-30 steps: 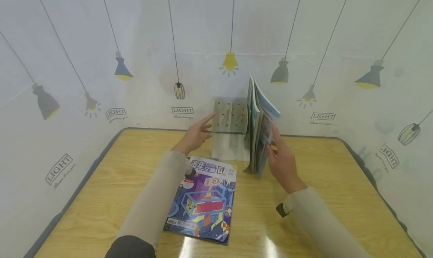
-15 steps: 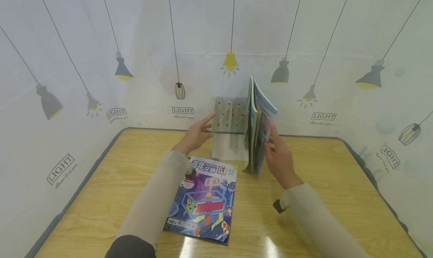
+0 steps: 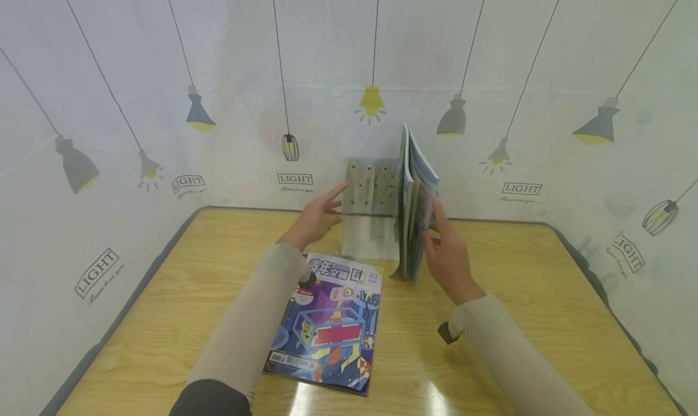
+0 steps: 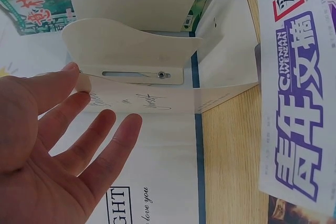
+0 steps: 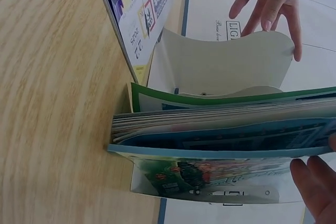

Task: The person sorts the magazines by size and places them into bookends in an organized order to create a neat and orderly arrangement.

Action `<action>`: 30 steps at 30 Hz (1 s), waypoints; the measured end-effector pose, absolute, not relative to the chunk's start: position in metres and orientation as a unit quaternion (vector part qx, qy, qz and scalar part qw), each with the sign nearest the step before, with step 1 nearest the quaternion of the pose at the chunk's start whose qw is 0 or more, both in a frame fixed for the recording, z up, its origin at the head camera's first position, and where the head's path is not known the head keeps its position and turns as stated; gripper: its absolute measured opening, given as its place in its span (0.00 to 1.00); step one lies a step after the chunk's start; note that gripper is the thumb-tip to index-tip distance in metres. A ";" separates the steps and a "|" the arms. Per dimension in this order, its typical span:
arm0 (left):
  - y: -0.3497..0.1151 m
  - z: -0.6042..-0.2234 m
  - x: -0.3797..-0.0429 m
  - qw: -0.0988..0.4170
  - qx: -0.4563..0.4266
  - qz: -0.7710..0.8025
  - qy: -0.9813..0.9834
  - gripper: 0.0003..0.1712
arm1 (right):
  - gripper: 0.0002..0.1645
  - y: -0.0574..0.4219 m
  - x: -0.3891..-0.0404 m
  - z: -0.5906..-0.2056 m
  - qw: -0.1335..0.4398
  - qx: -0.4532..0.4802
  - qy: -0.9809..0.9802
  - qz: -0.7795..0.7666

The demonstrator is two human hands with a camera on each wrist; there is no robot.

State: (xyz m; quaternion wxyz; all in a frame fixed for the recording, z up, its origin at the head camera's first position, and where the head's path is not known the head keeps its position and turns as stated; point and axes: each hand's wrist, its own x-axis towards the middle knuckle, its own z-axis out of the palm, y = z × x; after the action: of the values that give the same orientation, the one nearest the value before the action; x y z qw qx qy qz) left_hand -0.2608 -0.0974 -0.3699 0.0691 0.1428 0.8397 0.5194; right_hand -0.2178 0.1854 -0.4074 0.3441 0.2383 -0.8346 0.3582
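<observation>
A white metal book rack (image 3: 371, 234) with perforated upright dividers stands at the table's back edge. My left hand (image 3: 313, 221) pinches the edge of its left end panel (image 5: 226, 59) between thumb and forefinger; the other fingers extend free. Several magazines (image 3: 408, 216) stand upright at the rack's right side. My right hand (image 3: 449, 252) holds the outermost magazine (image 5: 210, 174), its thumb by the top edge and fingertips on the outer cover; the rest of this hand is cut off in the right wrist view. That magazine leans slightly away from the others at the top.
A purple and blue magazine (image 3: 332, 331) lies flat on the wooden table (image 3: 518, 270), in front of the rack and partly under my left forearm. A pale cloth wall (image 3: 327, 52) printed with lamps rises behind and at both sides.
My right hand has moved a little left, bringing the outermost magazine nearer to the others and narrowing the gap. The left hand has kept its place on the rack.
</observation>
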 end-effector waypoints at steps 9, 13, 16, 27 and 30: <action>-0.098 -0.391 -0.276 0.030 0.145 0.487 0.861 0.44 | 0.46 0.186 -0.214 -0.416 0.337 0.263 -0.829 0.359; -0.099 -0.396 -0.276 0.009 0.142 0.478 0.867 0.44 | 0.46 0.186 -0.213 -0.420 0.328 0.262 -0.831 0.367; -0.099 -0.399 -0.275 -0.012 0.149 0.462 0.874 0.45 | 0.47 0.185 -0.213 -0.421 0.330 0.265 -0.825 0.374; -0.102 -0.403 -0.266 -0.053 0.138 0.453 0.879 0.47 | 0.46 0.188 -0.216 -0.428 0.331 0.254 -0.829 0.373; -0.103 -0.404 -0.263 -0.048 0.131 0.457 0.879 0.47 | 0.45 0.190 -0.216 -0.428 0.329 0.252 -0.830 0.373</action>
State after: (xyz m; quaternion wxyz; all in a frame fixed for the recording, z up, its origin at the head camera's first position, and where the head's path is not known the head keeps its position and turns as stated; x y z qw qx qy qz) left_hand -0.2629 -0.1028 -0.4038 -0.0476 0.1312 0.8786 0.4566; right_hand -0.2165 0.1903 -0.4281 0.3287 0.2520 -0.8303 0.3729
